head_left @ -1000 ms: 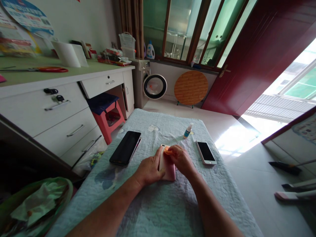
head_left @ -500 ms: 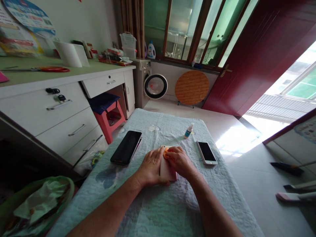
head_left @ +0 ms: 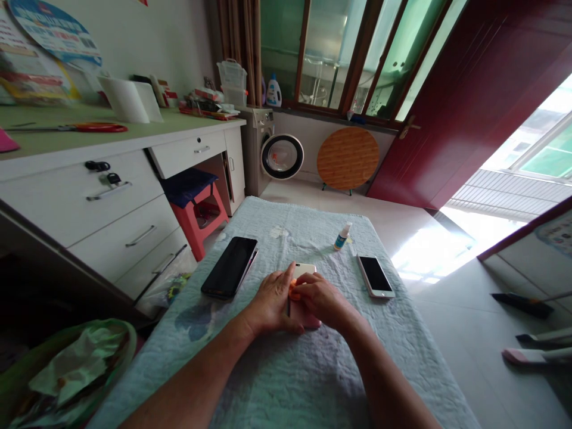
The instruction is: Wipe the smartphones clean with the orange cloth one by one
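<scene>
A light-coloured smartphone with a pinkish lower end lies back side up on the cloth-covered table, its camera at the far end. My left hand grips it along the left edge, thumb near the bottom and fingers toward the top. Pinched in my right hand is a small orange cloth, pressed on the phone's back near its left edge. My right hand covers much of the phone's middle.
A large dark phone lies to the left, seemingly on another flat item. To the right are a white phone and a small spray bottle. A pink stool and a bin flank the table's left side.
My right hand has moved the orange cloth down and slightly left along the phone's back, baring more of its top. My left fingers have shifted a little; the phone stays nearly in place.
</scene>
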`<control>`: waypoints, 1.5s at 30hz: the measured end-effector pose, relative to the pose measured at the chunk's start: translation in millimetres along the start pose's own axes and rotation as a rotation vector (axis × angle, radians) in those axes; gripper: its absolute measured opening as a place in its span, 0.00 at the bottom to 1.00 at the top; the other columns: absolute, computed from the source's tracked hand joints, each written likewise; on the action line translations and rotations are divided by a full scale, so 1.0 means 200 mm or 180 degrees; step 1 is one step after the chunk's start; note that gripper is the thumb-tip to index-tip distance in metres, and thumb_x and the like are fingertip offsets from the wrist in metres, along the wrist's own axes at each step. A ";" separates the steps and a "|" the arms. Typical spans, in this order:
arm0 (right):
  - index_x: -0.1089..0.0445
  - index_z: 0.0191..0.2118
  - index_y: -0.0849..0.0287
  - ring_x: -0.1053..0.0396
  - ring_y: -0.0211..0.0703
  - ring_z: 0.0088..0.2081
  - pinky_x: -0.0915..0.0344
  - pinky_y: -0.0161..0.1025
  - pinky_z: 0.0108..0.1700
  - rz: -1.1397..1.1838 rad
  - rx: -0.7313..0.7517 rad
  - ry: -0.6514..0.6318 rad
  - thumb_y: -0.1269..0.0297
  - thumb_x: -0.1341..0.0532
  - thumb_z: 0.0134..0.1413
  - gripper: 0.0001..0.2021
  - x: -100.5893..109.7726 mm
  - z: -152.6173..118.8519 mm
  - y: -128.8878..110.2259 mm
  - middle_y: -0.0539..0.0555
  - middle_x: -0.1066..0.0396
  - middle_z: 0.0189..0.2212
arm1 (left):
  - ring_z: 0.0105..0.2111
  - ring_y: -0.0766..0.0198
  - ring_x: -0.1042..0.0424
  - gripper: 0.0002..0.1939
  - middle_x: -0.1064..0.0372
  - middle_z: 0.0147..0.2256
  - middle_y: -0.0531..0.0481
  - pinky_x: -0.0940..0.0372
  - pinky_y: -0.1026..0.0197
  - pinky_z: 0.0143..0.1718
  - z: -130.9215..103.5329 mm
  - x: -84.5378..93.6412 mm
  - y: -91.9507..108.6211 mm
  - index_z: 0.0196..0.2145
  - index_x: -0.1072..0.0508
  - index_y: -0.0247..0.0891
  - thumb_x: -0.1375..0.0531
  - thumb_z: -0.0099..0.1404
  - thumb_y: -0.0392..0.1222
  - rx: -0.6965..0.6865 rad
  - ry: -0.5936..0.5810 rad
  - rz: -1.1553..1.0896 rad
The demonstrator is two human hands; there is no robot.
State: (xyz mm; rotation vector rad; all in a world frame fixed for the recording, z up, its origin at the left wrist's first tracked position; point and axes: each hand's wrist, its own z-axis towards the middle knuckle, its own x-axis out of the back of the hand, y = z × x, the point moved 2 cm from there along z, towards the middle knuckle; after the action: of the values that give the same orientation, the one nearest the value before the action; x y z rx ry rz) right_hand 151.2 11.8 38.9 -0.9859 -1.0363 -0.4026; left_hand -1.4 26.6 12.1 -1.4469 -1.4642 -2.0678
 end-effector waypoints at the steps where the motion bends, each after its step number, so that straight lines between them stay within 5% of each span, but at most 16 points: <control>1: 0.24 0.35 0.55 0.36 0.40 0.41 0.41 0.35 0.44 -0.0003 -0.0066 0.0078 0.70 0.41 0.58 0.07 -0.01 0.00 0.02 0.50 0.28 0.38 | 0.59 0.38 0.46 0.74 0.48 0.61 0.35 0.50 0.42 0.58 0.00 0.00 0.00 0.67 0.69 0.40 0.27 0.33 0.56 -0.0003 -0.0005 0.0011; 9: 0.24 0.39 0.54 0.36 0.41 0.41 0.40 0.37 0.45 -0.0100 -0.0727 0.0867 0.66 0.45 0.62 0.11 -0.02 0.00 0.20 0.53 0.31 0.38 | 0.60 0.39 0.49 0.73 0.50 0.62 0.33 0.53 0.44 0.61 0.01 0.00 -0.01 0.67 0.67 0.36 0.27 0.33 0.55 -0.0007 -0.0061 0.0088; 14: 0.24 0.35 0.57 0.36 0.40 0.38 0.40 0.36 0.42 -0.0036 -0.0949 0.1028 0.65 0.46 0.63 0.12 -0.02 0.01 0.23 0.53 0.33 0.35 | 0.61 0.39 0.49 0.72 0.50 0.62 0.34 0.56 0.43 0.61 0.02 0.00 -0.04 0.66 0.65 0.37 0.27 0.34 0.54 -0.0064 -0.0104 0.0019; 26: 0.26 0.31 0.58 0.37 0.37 0.36 0.40 0.33 0.41 0.0102 -0.0462 0.0369 0.71 0.44 0.59 0.11 -0.02 0.00 0.05 0.52 0.34 0.33 | 0.62 0.41 0.51 0.68 0.50 0.63 0.35 0.54 0.43 0.61 0.01 0.02 -0.04 0.66 0.65 0.39 0.29 0.38 0.54 -0.0093 -0.0146 -0.0145; 37: 0.23 0.33 0.57 0.34 0.33 0.32 0.40 0.28 0.35 0.0867 0.0035 -0.1049 0.72 0.39 0.52 0.07 0.06 -0.04 -0.05 0.49 0.31 0.34 | 0.60 0.42 0.47 0.66 0.47 0.61 0.35 0.51 0.46 0.60 0.02 0.02 -0.04 0.66 0.60 0.37 0.28 0.36 0.52 -0.0066 -0.0113 -0.0026; 41: 0.22 0.34 0.57 0.35 0.32 0.30 0.41 0.29 0.33 0.0769 -0.0131 -0.1076 0.74 0.40 0.51 0.09 0.09 -0.05 -0.01 0.49 0.31 0.32 | 0.61 0.40 0.49 0.66 0.48 0.61 0.33 0.52 0.45 0.61 0.01 0.03 -0.03 0.66 0.58 0.34 0.28 0.36 0.54 -0.0012 -0.0162 -0.0054; 45: 0.22 0.33 0.56 0.34 0.35 0.33 0.40 0.31 0.37 0.0630 -0.0490 -0.0537 0.71 0.39 0.53 0.08 0.09 -0.05 0.07 0.50 0.31 0.32 | 0.62 0.38 0.51 0.65 0.50 0.62 0.34 0.53 0.43 0.61 0.01 0.03 -0.04 0.66 0.59 0.36 0.29 0.38 0.55 -0.0009 -0.0205 -0.0084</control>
State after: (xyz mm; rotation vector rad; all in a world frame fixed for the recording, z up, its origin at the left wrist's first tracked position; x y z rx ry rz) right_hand 175.1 13.3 46.9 -1.2659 -1.0586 -0.2412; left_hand -7.9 34.1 12.6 -1.5165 -1.5131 -2.0574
